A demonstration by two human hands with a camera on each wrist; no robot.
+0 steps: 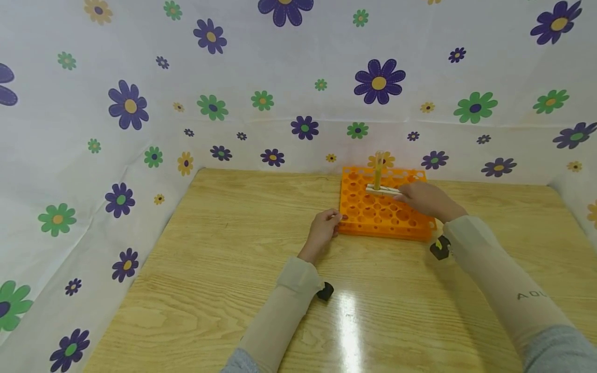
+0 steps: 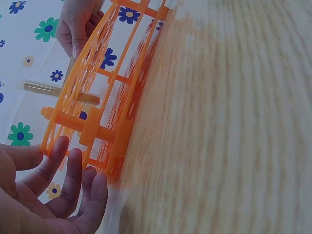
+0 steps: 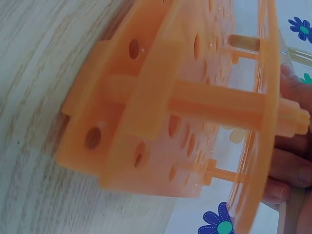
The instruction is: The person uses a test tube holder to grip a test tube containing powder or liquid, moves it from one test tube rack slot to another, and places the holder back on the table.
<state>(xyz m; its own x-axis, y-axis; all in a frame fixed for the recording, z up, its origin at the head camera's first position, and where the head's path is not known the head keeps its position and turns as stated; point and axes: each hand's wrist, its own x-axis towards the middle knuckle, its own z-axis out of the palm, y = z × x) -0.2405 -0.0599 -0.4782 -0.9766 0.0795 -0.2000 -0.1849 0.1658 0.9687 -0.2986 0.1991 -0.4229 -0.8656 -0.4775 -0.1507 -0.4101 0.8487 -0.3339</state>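
An orange test tube rack with rows of round holes sits on the wooden table. My left hand grips its near left corner, thumb and fingertips at the edge. In my right hand is a pale wooden test tube clamp, held above the rack. The clamp's far end holds an upright glass test tube with yellow liquid. In the left wrist view the tube passes through the rack's top plate. Its rounded bottom shows between the plates in the right wrist view.
A white cloth printed with purple, green and orange flowers hangs behind the table and along its left side. The rack stands close to the back cloth. Bare wooden tabletop stretches to the left and front of the rack.
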